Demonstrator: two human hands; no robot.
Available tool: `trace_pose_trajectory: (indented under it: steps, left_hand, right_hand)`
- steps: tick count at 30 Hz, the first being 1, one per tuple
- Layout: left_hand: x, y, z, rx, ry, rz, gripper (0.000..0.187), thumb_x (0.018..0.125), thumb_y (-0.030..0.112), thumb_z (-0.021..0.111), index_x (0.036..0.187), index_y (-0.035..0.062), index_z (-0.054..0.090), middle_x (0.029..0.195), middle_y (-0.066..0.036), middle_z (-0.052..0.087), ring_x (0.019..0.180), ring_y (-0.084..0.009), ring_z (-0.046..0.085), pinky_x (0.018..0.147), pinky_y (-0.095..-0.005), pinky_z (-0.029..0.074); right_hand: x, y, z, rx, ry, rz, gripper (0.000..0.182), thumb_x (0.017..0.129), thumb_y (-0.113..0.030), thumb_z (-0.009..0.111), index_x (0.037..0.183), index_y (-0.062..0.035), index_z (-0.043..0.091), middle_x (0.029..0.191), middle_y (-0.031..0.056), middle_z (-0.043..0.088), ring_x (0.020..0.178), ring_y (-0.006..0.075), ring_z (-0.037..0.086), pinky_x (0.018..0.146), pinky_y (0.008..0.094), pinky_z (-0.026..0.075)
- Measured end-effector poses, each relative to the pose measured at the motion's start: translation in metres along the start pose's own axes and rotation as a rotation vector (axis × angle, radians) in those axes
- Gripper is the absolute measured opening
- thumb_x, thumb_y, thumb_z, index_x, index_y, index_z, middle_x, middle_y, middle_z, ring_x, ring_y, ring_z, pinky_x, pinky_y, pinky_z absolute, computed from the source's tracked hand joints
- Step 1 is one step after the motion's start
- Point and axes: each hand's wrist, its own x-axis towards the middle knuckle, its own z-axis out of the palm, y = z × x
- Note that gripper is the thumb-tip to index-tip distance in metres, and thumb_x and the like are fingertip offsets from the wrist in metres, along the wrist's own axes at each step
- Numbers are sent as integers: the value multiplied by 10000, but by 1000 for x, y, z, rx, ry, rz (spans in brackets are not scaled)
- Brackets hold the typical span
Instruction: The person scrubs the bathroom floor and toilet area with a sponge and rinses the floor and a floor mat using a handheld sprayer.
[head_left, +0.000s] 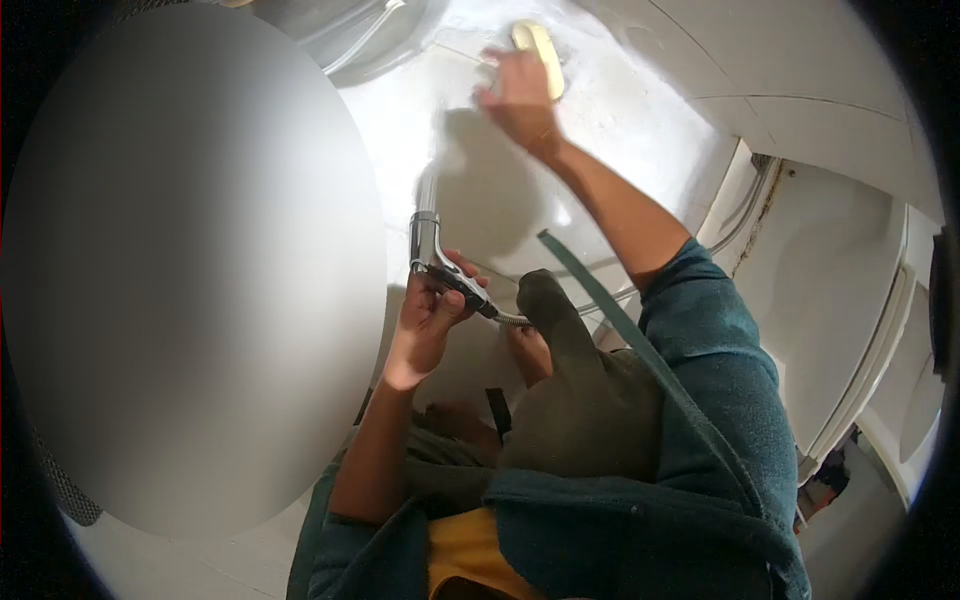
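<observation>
My left hand (433,310) is wrapped around a chrome handheld bidet sprayer (425,243). A stream of water runs from its head up and away over the white floor. The sprayer's metal hose (512,319) trails off to the right, partly hidden behind my knee. Farther out, my right hand (520,98) is stretched over the floor, a little smeared by motion, its fingers apart. Just beyond it lies a pale yellow oblong object, like a scrubbing brush (543,62), which the hand overlaps in this view.
A big blurred grey oval (200,270) covers the left side. At the top left stands a translucent basin (375,50). White toilet fixtures (830,270) are on the right, beside a tiled wall (790,70). A green strap (640,340) hangs before my right arm.
</observation>
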Motion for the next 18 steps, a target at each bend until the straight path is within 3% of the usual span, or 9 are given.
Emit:
trace_pose_trajectory:
  steps: [1, 3, 4, 5, 7, 13, 14, 15, 18]
  left_hand:
    - [-1, 0, 1, -7, 6, 5, 492, 844, 279, 573, 1212, 69, 324, 1082, -67, 470, 1018, -199, 516, 849, -334, 444]
    - [-1, 1, 3, 26, 7, -14, 576, 795, 411, 605, 1195, 103, 327, 1064, -59, 462, 1041, -212, 507, 864, -375, 442]
    - [-2, 0, 1, 26, 14, -9, 576, 795, 411, 605, 1195, 103, 327, 1064, -59, 462, 1041, -212, 507, 864, -375, 442]
    - [-2, -1, -1, 33, 14, -11, 585, 786, 426, 610, 1185, 100, 332, 1059, -54, 464, 1035, -205, 509, 862, -370, 443]
    - [-2, 1, -3, 42, 29, -1, 595, 777, 440, 615, 1176, 98, 336, 1055, -50, 466, 1029, -199, 510, 860, -365, 445]
    - [-3, 23, -13, 118, 90, 114, 575, 782, 432, 614, 1163, 97, 343, 1019, -45, 479, 1002, -180, 516, 815, -330, 459]
    - [-4, 30, -15, 100, 136, 170, 555, 793, 418, 604, 1163, 96, 345, 1022, -45, 480, 997, -182, 519, 798, -326, 463]
    - [-6, 34, -19, 80, 178, 227, 534, 805, 404, 594, 1164, 95, 346, 1025, -45, 481, 992, -184, 521, 781, -323, 467]
    - [-6, 44, -36, 56, 277, 258, 415, 864, 294, 534, 1180, 99, 347, 1056, -51, 478, 974, -188, 529, 769, -314, 466]
  right_hand:
    - [-12, -11, 20, 247, -80, 25, 284, 756, -209, 583, 999, -65, 556, 943, 155, 534, 926, 315, 490, 838, 392, 402]
    - [-16, -43, 33, 474, -597, 362, 189, 804, -183, 507, 905, -58, 606, 886, 136, 589, 842, 279, 559, 777, 389, 440]
    - [-14, -57, 38, 769, -673, 569, 196, 813, -144, 489, 920, -27, 605, 895, 148, 603, 832, 267, 580, 758, 368, 453]
    - [-7, -65, 44, 776, -678, 559, 196, 813, -144, 489, 920, -27, 605, 895, 148, 603, 832, 267, 580, 758, 368, 453]
    - [8, -76, 56, 1419, -754, 926, 193, 809, -78, 474, 914, 25, 600, 890, 165, 613, 822, 265, 596, 746, 338, 471]
    - [40, -101, 79, 1479, -777, 936, 203, 793, -25, 500, 964, 57, 572, 893, 140, 617, 810, 236, 601, 769, 313, 486]
    - [41, -104, 93, 1205, -864, 554, 232, 835, -94, 490, 1018, 26, 566, 910, 113, 621, 825, 201, 598, 776, 315, 481]
    - [43, -112, 93, 1212, -877, 532, 232, 835, -94, 490, 1018, 26, 566, 910, 113, 621, 825, 201, 598, 776, 315, 481]
    - [44, -141, 56, 1230, -1022, 589, 431, 878, -387, 467, 1156, -59, 495, 1041, 60, 565, 965, 154, 520, 803, 297, 403]
